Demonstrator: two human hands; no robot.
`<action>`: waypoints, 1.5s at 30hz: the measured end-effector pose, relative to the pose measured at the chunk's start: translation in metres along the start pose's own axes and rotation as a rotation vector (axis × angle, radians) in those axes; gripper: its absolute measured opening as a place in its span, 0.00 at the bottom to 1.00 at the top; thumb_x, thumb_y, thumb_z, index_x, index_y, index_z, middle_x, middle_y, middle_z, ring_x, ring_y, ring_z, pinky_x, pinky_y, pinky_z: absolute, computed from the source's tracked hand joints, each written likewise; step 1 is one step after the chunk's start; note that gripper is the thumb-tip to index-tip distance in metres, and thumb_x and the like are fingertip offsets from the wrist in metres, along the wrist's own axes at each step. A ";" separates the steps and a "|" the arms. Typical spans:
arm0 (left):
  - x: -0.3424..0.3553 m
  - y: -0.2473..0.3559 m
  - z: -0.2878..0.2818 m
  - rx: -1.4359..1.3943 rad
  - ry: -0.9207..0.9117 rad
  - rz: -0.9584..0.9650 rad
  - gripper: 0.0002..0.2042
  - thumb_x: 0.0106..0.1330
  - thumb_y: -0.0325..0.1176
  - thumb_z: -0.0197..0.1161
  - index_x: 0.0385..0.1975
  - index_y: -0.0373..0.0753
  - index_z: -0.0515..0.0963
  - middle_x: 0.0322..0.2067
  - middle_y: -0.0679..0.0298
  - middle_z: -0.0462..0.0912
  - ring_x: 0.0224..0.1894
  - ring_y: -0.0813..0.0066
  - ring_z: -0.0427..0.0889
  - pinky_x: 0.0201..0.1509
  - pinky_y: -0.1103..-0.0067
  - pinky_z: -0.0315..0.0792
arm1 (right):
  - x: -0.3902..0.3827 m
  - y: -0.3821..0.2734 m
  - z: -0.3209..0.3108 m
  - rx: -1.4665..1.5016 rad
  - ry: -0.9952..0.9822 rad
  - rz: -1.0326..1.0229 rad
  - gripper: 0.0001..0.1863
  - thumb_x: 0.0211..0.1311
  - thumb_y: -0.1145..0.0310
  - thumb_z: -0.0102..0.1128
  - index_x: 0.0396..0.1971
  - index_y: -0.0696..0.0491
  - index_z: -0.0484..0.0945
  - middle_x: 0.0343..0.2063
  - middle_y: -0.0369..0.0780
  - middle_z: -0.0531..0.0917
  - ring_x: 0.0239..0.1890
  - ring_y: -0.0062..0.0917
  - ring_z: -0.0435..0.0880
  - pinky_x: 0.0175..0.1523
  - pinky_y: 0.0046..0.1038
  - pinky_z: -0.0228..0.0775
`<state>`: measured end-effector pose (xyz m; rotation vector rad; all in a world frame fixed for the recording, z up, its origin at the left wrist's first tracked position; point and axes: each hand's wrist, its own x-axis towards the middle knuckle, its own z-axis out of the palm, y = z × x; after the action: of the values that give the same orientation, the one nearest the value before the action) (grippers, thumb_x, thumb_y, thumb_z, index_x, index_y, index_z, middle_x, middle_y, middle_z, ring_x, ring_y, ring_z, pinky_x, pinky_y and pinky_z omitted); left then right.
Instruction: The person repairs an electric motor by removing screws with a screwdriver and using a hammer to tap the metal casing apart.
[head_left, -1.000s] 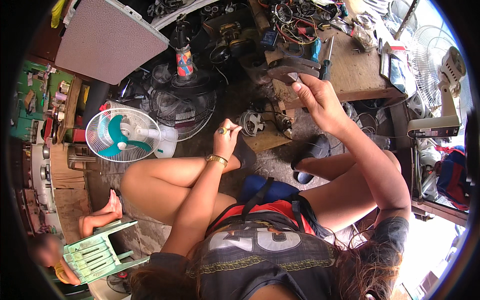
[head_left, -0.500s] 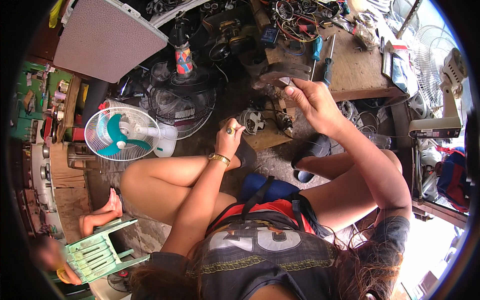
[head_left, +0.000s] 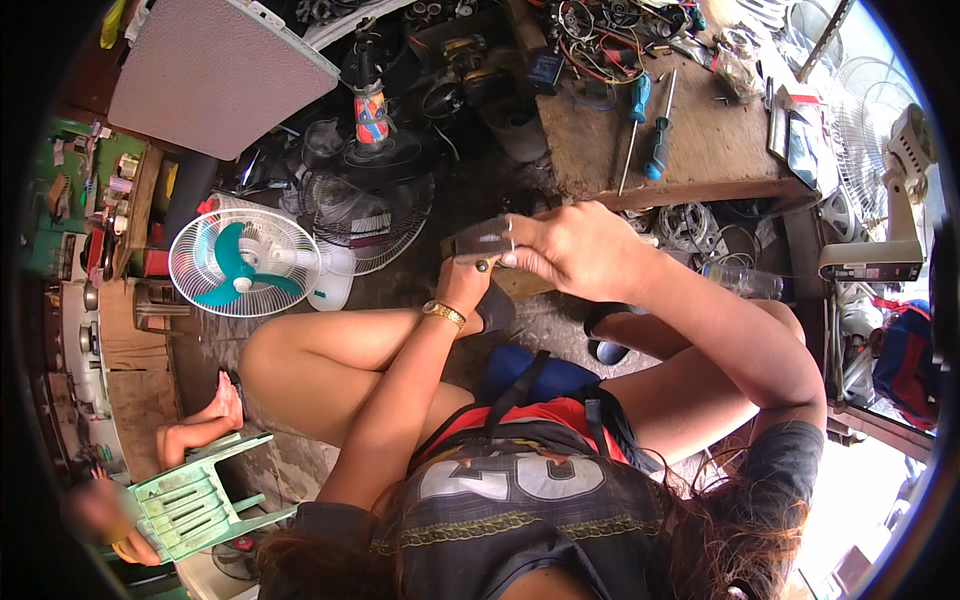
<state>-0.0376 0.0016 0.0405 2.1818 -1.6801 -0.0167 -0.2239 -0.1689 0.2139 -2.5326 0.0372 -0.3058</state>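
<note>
Dark and blurred, a flat tool (head_left: pixel 480 243) shows in the head view, gripped at its near end between the curled fingers and thumb of the right hand (head_left: pixel 572 252). It reaches across the left hand (head_left: pixel 463 283), which is closed in a fist around a slim tool (head_left: pixel 483 265) with a round, yellow-rimmed end; whether the two tools touch cannot be told. Both hands meet over the floor, just short of the wooden table (head_left: pixel 590 160), where two blue-handled screwdrivers (head_left: pixel 657 150) lie. Off to the left stands a white fan (head_left: pixel 244 262) with teal blades. Large white printed characters cross the dark shirt (head_left: pixel 600 520). Print on the red-and-white packet (head_left: pixel 802 95) at the table's right is too small to read.
</note>
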 end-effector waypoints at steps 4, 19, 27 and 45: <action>0.003 0.003 0.003 -0.067 0.060 -0.022 0.03 0.67 0.31 0.53 0.34 0.40 0.70 0.35 0.55 0.79 0.39 0.49 0.81 0.39 0.59 0.76 | -0.003 -0.001 0.011 -0.194 -0.084 -0.028 0.16 0.69 0.52 0.50 0.47 0.46 0.75 0.20 0.44 0.82 0.23 0.44 0.83 0.28 0.44 0.76; 0.014 -0.019 0.011 -0.004 0.139 -0.010 0.10 0.64 0.34 0.63 0.38 0.38 0.72 0.34 0.55 0.82 0.35 0.49 0.81 0.37 0.63 0.76 | 0.008 -0.010 0.013 -0.028 0.129 0.002 0.17 0.71 0.51 0.47 0.40 0.51 0.73 0.17 0.48 0.80 0.25 0.49 0.82 0.31 0.47 0.77; 0.019 -0.003 -0.007 -0.307 0.105 -0.108 0.10 0.62 0.27 0.65 0.29 0.35 0.68 0.24 0.53 0.80 0.30 0.50 0.82 0.31 0.65 0.74 | 0.018 -0.004 -0.034 0.107 0.237 0.042 0.17 0.72 0.52 0.47 0.48 0.47 0.76 0.21 0.49 0.80 0.30 0.50 0.80 0.33 0.49 0.71; 0.012 -0.007 -0.001 -0.219 0.063 -0.080 0.08 0.62 0.30 0.65 0.31 0.36 0.71 0.28 0.53 0.81 0.32 0.48 0.81 0.33 0.63 0.74 | 0.015 -0.002 -0.009 0.012 0.057 0.088 0.18 0.72 0.50 0.46 0.44 0.49 0.76 0.20 0.49 0.81 0.29 0.50 0.82 0.33 0.48 0.74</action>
<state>-0.0279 -0.0075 0.0420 2.0627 -1.4812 -0.1451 -0.2116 -0.1739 0.2254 -2.5019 0.1676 -0.3415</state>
